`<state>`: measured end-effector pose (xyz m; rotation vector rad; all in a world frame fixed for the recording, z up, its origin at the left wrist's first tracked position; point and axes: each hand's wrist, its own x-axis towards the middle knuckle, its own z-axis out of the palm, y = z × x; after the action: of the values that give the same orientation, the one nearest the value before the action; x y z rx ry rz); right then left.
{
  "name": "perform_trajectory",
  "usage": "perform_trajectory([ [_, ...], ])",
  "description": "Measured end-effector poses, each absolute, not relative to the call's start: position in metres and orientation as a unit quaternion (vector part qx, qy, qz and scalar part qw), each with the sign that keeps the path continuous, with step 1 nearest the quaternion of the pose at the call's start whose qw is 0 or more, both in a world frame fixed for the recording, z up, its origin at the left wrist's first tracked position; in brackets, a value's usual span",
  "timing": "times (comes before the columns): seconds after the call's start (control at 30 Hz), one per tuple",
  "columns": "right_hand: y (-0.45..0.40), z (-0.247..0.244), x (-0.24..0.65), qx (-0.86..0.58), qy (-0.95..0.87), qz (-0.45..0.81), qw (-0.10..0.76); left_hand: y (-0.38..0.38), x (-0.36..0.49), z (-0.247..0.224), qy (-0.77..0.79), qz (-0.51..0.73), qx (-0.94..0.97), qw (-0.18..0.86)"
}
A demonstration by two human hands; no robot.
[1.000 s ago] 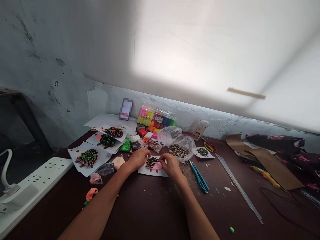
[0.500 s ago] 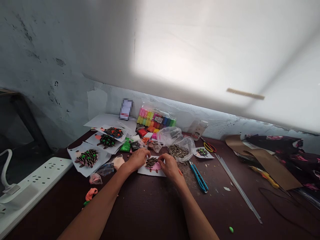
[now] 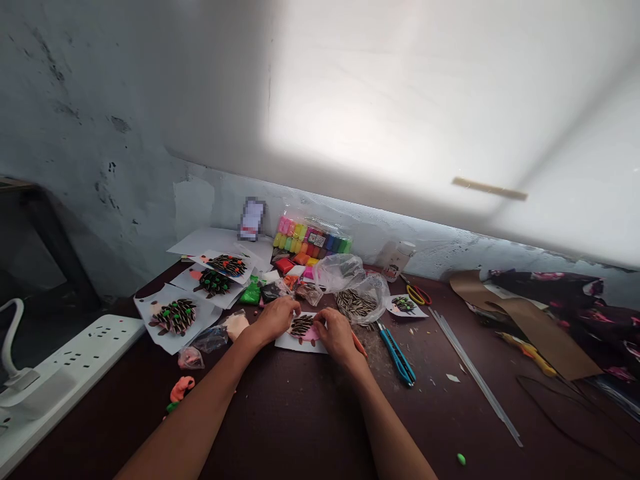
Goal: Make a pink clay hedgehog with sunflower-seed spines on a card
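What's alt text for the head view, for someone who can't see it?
A bare left hand and bare right hand work at a white paper card bearing a pink shape with dark pointed pieces, on a dark brown table. To the right lie a clear plastic bag of similar pieces and a long blue tool.

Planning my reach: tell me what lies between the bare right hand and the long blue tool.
A slim orange object, partly hidden by the right hand, and dark, speckled tabletop, in the head view.
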<state>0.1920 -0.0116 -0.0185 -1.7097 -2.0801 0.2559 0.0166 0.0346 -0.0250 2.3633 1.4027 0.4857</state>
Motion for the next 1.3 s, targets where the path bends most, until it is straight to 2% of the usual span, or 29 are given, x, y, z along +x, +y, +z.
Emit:
perform_trajectory([
  [0.4, -0.009, -0.015, 0.199, -0.623, -0.733, 0.126, 0.243, 0.035, 0.016, -0.028, 0.489, 0.185, 0.834, 0.179],
  [0.5, -0.007, -0.009, 0.212, -0.660, -0.703, 0.081, 0.253, 0.035, 0.015, -0.027, 0.488, 0.182, 0.834, 0.184],
  [0.73, -0.006, -0.009, 0.232, -0.733, -0.660, 0.027, 0.164, 0.034, 0.015, -0.024, 0.491, 0.176, 0.832, 0.188],
  [1.1, -0.006, -0.012, 0.230, -0.730, -0.676, 0.007, 0.100, 0.035, 0.016, -0.027, 0.490, 0.180, 0.832, 0.187],
  [1.2, -0.006, -0.012, 0.228, -0.730, -0.674, 0.002, 0.109, 0.036, 0.015, -0.029, 0.488, 0.186, 0.832, 0.187],
  [1.3, -0.005, -0.011, 0.228, -0.735, -0.660, -0.008, 0.159, 0.037, 0.015, -0.030, 0.489, 0.186, 0.832, 0.186],
])
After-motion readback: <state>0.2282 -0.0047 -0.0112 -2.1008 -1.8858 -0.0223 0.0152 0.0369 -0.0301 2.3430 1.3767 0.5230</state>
